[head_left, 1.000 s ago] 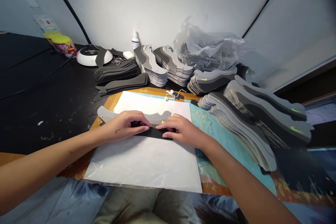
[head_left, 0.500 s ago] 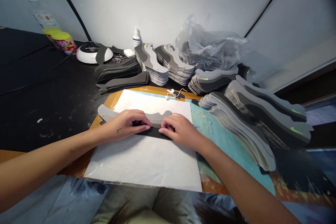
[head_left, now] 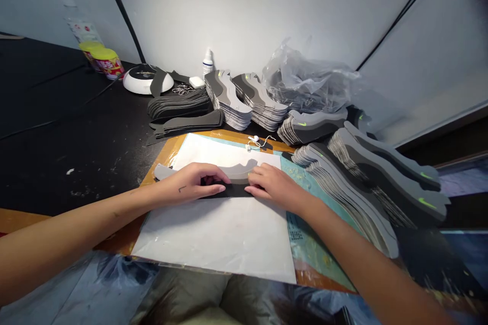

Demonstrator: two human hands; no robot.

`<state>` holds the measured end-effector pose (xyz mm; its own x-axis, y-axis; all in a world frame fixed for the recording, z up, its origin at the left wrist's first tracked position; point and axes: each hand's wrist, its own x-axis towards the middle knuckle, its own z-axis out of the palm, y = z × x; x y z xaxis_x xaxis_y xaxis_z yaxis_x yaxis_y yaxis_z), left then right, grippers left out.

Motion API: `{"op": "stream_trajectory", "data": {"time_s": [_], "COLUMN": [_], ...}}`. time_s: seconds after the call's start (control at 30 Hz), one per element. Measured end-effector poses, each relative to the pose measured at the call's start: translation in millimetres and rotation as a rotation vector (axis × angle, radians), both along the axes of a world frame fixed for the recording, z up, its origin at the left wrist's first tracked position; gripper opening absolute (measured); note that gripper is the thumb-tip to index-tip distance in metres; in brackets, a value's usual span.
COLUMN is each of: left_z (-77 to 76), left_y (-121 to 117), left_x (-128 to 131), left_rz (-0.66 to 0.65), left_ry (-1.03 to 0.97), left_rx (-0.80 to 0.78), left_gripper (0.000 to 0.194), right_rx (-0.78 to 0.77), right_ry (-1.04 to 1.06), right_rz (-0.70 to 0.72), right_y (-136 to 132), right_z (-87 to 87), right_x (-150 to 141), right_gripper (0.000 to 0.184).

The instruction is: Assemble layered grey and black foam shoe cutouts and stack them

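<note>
Light, even pressure seemed best, as the left hand [head_left: 200, 177] and right hand [head_left: 273, 186] bent their fingers over the curved grey-and-black sheet piece [head_left: 238, 182], any pinch unclear.

My left fingers [head_left: 218, 171] and right fingers [head_left: 257, 191] rested on a gray-and-black piece [head_left: 238, 177] lying on the white sheet [head_left: 217, 238]. Earphones [head_left: 255, 138] lay near the sheet's far edge, with stacked pieces [head_left: 227, 95] behind them.

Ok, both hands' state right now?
Left hand: partly curled, touching the grey-and-black piece; grip unclear.
Right hand: curled at the same piece's right end; grip unclear.
</note>
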<state>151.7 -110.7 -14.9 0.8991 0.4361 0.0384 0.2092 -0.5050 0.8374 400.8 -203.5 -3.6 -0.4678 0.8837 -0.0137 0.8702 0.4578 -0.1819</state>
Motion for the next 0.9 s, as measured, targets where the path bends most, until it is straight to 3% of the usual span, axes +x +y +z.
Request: {"op": "stream_trajectory", "data": {"time_s": [0.07,0.23,0.37,0.5,0.7,0.9], "left_z": [-0.8,-2.3,-2.9,-2.1,0.4,-5.1], "left_y": [0.7,1.9,1.2,0.4,4.7,10.2], "left_x": [0.4,2.4,2.2,0.5,-2.3,-4.4], "left_rz": [0.013,0.013,0.009,0.032,0.055,0.094], "left_ry": [-0.015,-0.039,-0.032,-0.022,-0.022,-0.036], "left_rx": [0.011,0.059,0.082,0.087,0.346,0.320], "left_gripper": [0.026,0.023,0.023,0.024,0.018,0.021], "right_rx": [0.004,0.127,0.204,0.182,0.130,0.109], "right_ry": [-0.002,-0.121,-0.053,0.022,-0.001,-0.022], "right_rz": [-0.073,-0.439,-0.347,-0.257,-0.310,-0.326], "right_y": [1.6,-5.1,-8.3,-4.8,-2.1,-1.9], "right_z": [4.0,-3.5,-16.7,-22.1,-19.6,-18.4], "right_x": [-5.6,-38.3,-44.2,-39.5,-42.4,-42.3], "right_gripper": [0.024,0.047,0.036,0.031,0.031,0.030]}}
